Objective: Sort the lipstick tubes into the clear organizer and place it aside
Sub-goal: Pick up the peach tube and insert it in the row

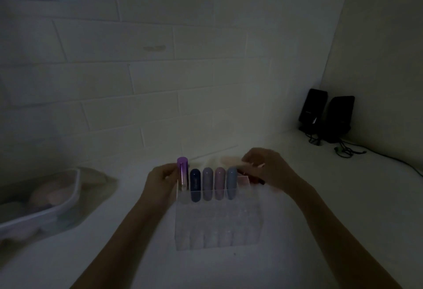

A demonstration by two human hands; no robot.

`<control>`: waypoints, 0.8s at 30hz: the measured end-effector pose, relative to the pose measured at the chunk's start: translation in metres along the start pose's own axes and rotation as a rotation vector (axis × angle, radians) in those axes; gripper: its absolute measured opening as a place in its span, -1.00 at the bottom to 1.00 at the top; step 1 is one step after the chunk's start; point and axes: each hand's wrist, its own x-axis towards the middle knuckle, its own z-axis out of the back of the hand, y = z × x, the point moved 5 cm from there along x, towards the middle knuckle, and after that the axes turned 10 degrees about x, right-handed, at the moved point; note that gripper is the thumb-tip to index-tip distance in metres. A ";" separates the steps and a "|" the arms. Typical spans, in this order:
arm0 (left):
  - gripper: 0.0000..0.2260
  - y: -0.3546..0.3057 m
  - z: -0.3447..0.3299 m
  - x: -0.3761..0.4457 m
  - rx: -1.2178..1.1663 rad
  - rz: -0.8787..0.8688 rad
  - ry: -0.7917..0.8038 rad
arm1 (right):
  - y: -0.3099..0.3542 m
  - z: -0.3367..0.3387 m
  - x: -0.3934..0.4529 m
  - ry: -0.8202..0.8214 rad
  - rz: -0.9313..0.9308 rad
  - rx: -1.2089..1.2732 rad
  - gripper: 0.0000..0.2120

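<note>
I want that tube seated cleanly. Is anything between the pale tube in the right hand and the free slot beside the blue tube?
Nothing visible. The right hand holds the pale tube, blurred, above the back row; the free slot beside the blue tube looks open.

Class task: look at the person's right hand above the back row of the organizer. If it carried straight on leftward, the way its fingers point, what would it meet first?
Most likely the blue-capped tube, nearest the right hand in the clear organizer. Motion blur and dim light leave depth unclear; it might pass above.
</note>
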 end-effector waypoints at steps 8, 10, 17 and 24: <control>-0.77 -0.099 0.050 -0.022 -0.278 -0.390 0.045 | 0.096 0.005 -0.014 0.077 0.303 0.292 -0.81; -0.75 -0.104 0.044 -0.030 -0.282 -0.404 0.143 | 0.106 0.005 -0.018 0.070 0.368 0.252 -0.75; -0.70 -0.099 0.034 -0.035 -0.273 -0.364 0.263 | 0.100 0.003 -0.017 0.052 0.249 0.482 -0.72; -0.58 -0.097 0.030 -0.038 -0.342 -0.243 0.215 | 0.101 0.002 -0.019 0.014 0.204 0.703 -0.67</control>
